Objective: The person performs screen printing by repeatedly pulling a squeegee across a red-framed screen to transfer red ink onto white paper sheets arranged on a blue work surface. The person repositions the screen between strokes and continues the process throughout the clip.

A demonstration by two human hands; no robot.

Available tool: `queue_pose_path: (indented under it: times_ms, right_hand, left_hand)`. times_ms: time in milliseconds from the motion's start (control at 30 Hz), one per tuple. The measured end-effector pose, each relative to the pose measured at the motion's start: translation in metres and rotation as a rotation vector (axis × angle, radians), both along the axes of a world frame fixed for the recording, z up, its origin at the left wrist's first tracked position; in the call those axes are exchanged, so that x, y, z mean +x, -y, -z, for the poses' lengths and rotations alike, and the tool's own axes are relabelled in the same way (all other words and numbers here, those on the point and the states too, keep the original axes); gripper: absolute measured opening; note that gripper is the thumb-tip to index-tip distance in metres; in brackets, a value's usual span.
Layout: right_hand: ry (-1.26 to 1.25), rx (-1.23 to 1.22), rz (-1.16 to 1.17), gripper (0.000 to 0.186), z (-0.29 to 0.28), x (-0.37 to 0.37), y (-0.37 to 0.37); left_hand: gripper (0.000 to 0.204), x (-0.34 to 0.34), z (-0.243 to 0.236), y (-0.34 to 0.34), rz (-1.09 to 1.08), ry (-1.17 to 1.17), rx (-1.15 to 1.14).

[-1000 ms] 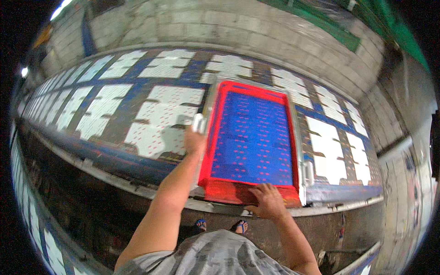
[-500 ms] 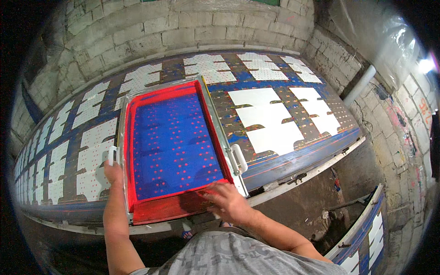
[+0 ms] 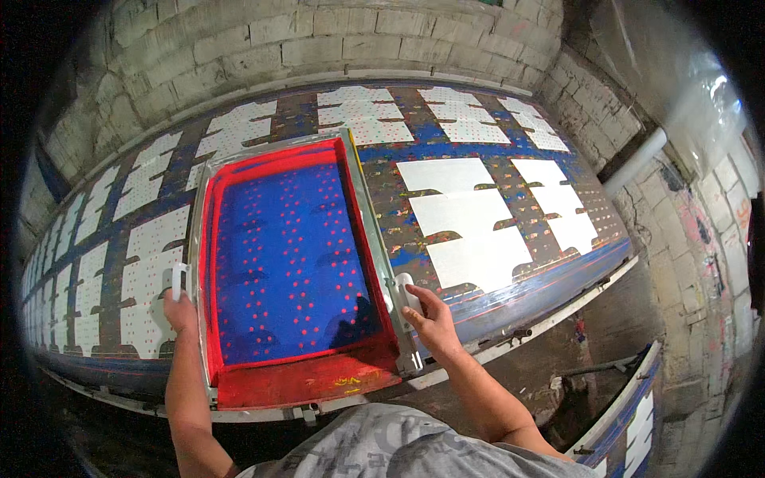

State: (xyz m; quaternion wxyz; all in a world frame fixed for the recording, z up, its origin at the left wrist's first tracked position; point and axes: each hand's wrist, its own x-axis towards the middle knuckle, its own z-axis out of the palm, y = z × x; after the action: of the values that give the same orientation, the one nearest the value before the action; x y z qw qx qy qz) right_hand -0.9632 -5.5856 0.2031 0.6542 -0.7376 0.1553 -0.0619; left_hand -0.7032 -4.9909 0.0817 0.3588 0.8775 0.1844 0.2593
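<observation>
A screen printing frame (image 3: pixel 371 231) lies on the long table, with a blue mesh (image 3: pixel 291 259) dotted in red and red borders along its inner edges. My left hand (image 3: pixel 178 309) is closed around the white handle (image 3: pixel 180 280) on the frame's left side. At the right side, my right hand (image 3: pixel 430 315) has its thumb and fingers about the other white handle (image 3: pixel 408 295). White cut fabric pieces with small red dots (image 3: pixel 155 267) lie to the left of the frame. Just right of it rests a plain white fabric piece (image 3: pixel 466 215).
The paint-stained table (image 3: pixel 446 307) stretches far left, with several dotted pieces along its back row. Another plain piece (image 3: pixel 558 203) lies near its right end. A block wall (image 3: pixel 319 44) stands behind, a grey pipe (image 3: pixel 637 159) at the right, and a second table (image 3: pixel 629 414) at lower right.
My right hand has moved from the frame's lower red edge up and right onto the right handle. My left hand stays on its handle.
</observation>
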Motion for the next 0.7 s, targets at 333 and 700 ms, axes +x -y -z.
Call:
queue_pose_path:
  times_ms: [333, 700]
  right_hand:
    - [-0.005, 0.068, -0.025, 0.045, -0.052, 0.019, -0.007]
    - [0.042, -0.071, -0.051, 0.046, -0.084, 0.024, 0.074]
  left_hand:
    - [0.017, -0.010, -0.005, -0.004, 0.074, 0.029, -0.061]
    - [0.027, -0.010, -0.061, 0.076, 0.113, 0.059, -0.395]
